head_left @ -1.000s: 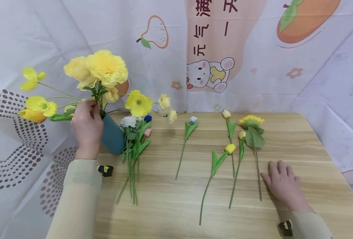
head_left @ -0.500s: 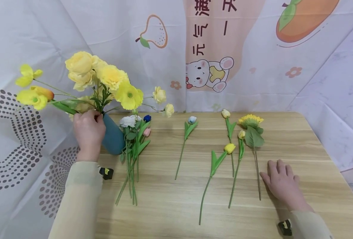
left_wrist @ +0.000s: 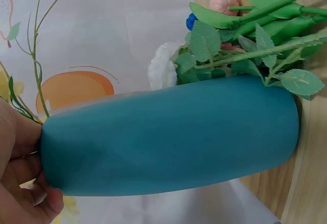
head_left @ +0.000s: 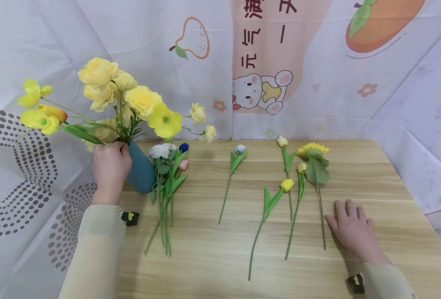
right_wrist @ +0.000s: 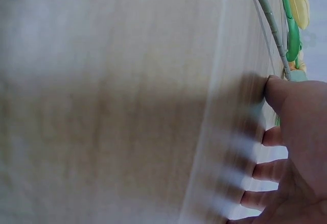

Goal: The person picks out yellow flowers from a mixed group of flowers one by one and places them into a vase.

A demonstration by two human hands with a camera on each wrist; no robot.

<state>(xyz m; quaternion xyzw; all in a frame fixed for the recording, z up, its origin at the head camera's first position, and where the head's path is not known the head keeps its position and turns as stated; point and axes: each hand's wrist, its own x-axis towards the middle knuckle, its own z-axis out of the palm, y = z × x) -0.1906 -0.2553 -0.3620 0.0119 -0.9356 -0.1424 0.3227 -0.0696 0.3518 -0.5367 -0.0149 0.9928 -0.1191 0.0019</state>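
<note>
My left hand (head_left: 111, 166) is at the mouth of a tilted teal vase (head_left: 141, 168), fingers curled around flower stems at the rim. The left wrist view shows the fingertips (left_wrist: 50, 203) touching the edge of the vase (left_wrist: 168, 137); the pinched stems are mostly hidden. Yellow flowers spread above the mouth, among them a ruffled carnation-like bloom (head_left: 142, 101), a poppy-like bloom (head_left: 165, 119) and an orange-yellow tulip (head_left: 52, 112). My right hand (head_left: 354, 227) rests palm down on the table with its fingers spread, beside the stem of a sunflower (head_left: 313, 151).
Beside the vase lies a bunch with white flowers (head_left: 160, 150), a blue tulip (head_left: 183, 147) and a pink one (head_left: 183, 165). Single stems lie farther right: a pale blue tulip (head_left: 239, 149), a yellow tulip (head_left: 287, 185) and cream ones (head_left: 281, 141). A printed curtain hangs behind the table.
My left hand has come down from higher on the stems to the vase mouth. The carnation-like bloom has sunk and leaned right, and neighbouring blooms have shifted. My right hand has stayed still.
</note>
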